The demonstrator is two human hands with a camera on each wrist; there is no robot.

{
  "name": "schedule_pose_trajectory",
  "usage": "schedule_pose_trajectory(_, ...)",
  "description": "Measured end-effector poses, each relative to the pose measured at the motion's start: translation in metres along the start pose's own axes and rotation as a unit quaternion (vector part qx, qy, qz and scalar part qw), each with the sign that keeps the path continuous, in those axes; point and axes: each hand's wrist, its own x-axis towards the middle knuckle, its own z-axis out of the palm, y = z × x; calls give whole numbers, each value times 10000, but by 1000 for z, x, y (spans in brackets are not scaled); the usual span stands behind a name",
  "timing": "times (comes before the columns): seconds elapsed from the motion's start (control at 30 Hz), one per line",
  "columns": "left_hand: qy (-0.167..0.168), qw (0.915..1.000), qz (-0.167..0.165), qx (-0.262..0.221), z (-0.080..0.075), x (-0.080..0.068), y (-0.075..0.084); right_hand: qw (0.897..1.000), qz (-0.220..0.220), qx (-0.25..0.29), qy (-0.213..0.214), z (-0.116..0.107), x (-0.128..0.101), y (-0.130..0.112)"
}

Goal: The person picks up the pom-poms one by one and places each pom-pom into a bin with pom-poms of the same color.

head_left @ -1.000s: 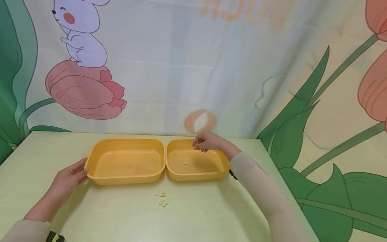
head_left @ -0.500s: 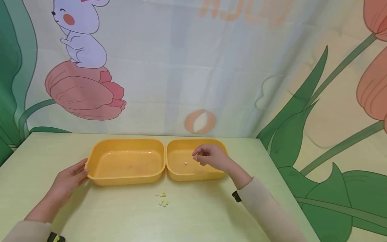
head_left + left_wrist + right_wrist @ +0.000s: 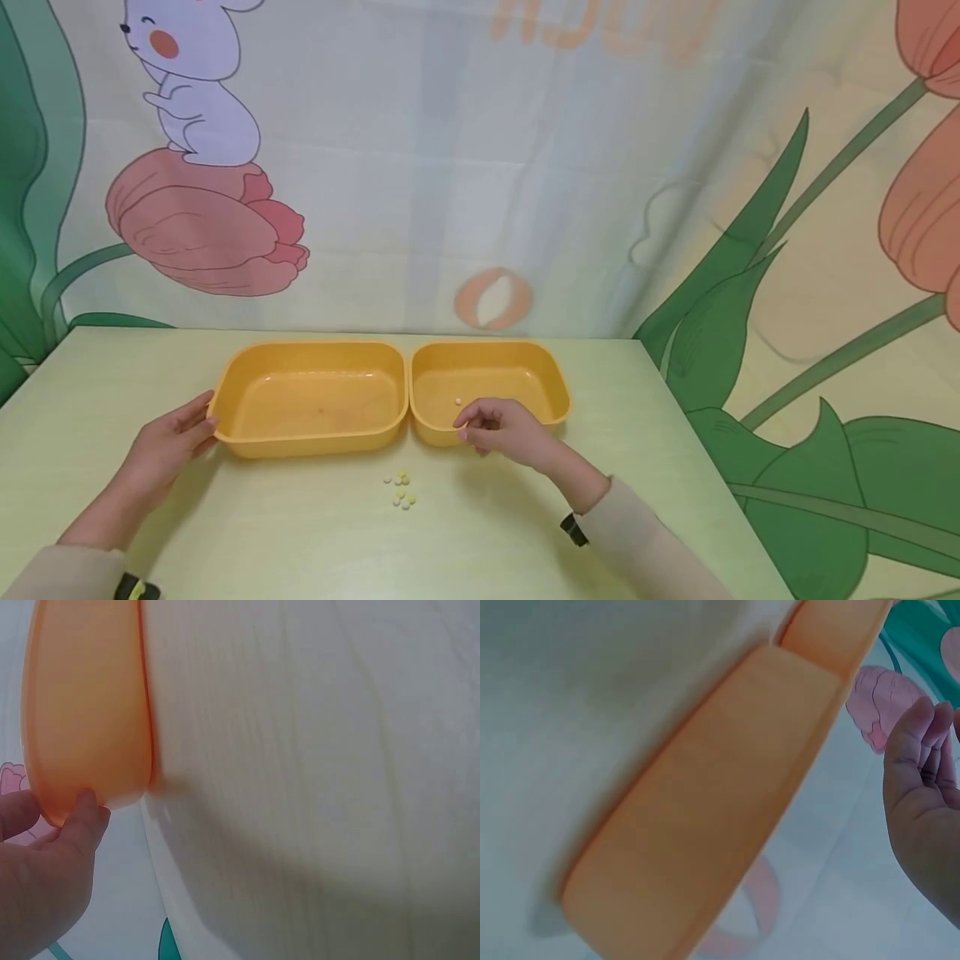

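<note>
My left hand (image 3: 167, 442) holds the left end of the larger yellow plastic tray (image 3: 315, 447), fingers and thumb at its rim. In the left wrist view, the thumb and fingertips lie around the corner of that tray (image 3: 86, 712). Over the front rim of the smaller yellow tray (image 3: 551, 408) hovers my right hand (image 3: 506, 432), its fingers loosely bent with nothing visible between them. One tiny white round piece (image 3: 458, 402) lies inside the smaller tray. On the table in front are several small white and yellow round pieces (image 3: 401, 490), in two loose clusters.
Both trays stand side by side on a pale yellow-green table (image 3: 300, 525), their ends meeting. Behind them hangs a printed cloth (image 3: 375, 167) with a rabbit and tulips. More tulip-printed cloth (image 3: 825, 333) runs along the right side.
My right hand has come back toward me from over the smaller tray's far side to its front rim. The left hand stays at the larger tray, and the small pieces lie as before.
</note>
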Motion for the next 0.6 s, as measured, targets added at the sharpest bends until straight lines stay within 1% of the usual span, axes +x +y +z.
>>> schedule_pose_trajectory(0.23, 21, 10000, -59, -57, 0, 1, 1, 9982, 227, -226, -513, 28, 4, 14)
schedule_pose_trajectory(0.47, -15, 9999, -45, -129, 0, 1, -1, 9941, 281, -813, -666, 50, 8, 23)
schedule_pose_trajectory(0.6, 0, 10000, 2, -65, 0, 2, -3, 9917, 416, -931, -781, 57, 10, 23)
